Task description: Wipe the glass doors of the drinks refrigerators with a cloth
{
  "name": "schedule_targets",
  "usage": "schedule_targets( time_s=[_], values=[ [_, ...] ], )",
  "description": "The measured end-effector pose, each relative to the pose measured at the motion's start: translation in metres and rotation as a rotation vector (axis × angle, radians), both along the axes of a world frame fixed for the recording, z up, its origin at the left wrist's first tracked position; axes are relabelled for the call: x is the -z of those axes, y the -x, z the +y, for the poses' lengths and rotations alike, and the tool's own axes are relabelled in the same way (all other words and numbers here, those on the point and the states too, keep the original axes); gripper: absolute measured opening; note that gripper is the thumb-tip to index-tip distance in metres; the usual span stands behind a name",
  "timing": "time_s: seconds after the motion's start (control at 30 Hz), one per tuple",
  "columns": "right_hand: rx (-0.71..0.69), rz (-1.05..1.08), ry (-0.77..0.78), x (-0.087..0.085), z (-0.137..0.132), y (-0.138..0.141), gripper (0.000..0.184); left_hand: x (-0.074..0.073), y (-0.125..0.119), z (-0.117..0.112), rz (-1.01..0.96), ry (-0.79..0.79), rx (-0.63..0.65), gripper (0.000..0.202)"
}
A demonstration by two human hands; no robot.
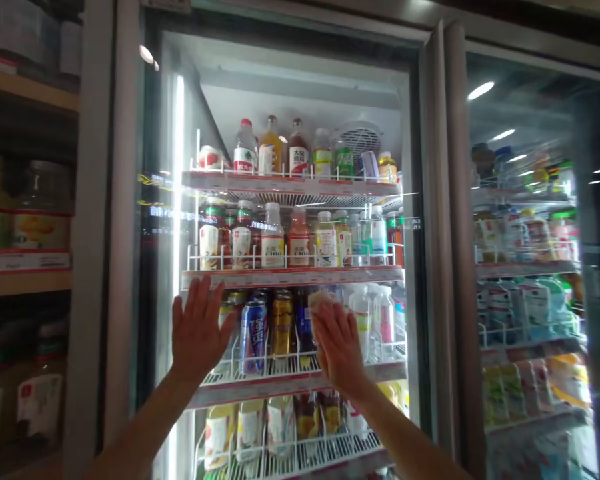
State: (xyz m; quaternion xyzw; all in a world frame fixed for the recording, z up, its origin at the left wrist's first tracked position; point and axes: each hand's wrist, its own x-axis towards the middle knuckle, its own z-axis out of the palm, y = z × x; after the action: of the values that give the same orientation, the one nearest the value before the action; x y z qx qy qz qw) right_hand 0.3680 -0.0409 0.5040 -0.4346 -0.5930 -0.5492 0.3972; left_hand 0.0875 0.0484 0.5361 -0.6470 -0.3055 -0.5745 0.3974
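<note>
A glass door (300,80) of a lit drinks fridge stands in front of me. My left hand (199,327) is raised at the left of the door, palm forward with its fingers spread, and holds nothing. It appears to rest flat against the glass. Under the fingers of my right hand (341,347) is a small pale cloth (321,301), which looks pressed on the glass. Part of the cloth is hidden by the fingers. Behind the glass, near the right hand, are a gold can (282,323) and a blue can (253,333).
Several wire shelves (295,275) inside hold bottles and cans. A metal door frame (457,233) divides this door from a second glass-fronted fridge (530,267) at the right. On the left, an open shelf (25,261) carries jars and bottles. Lights reflect in the glass.
</note>
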Motion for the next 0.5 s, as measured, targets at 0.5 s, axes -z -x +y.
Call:
schedule_targets(
  time_s=[0.5],
  values=[
    [-0.076,-0.111,0.091,-0.059,0.014,0.064,0.066,0.047,0.033,0.004,0.006,0.051,-0.067,0.063]
  ],
)
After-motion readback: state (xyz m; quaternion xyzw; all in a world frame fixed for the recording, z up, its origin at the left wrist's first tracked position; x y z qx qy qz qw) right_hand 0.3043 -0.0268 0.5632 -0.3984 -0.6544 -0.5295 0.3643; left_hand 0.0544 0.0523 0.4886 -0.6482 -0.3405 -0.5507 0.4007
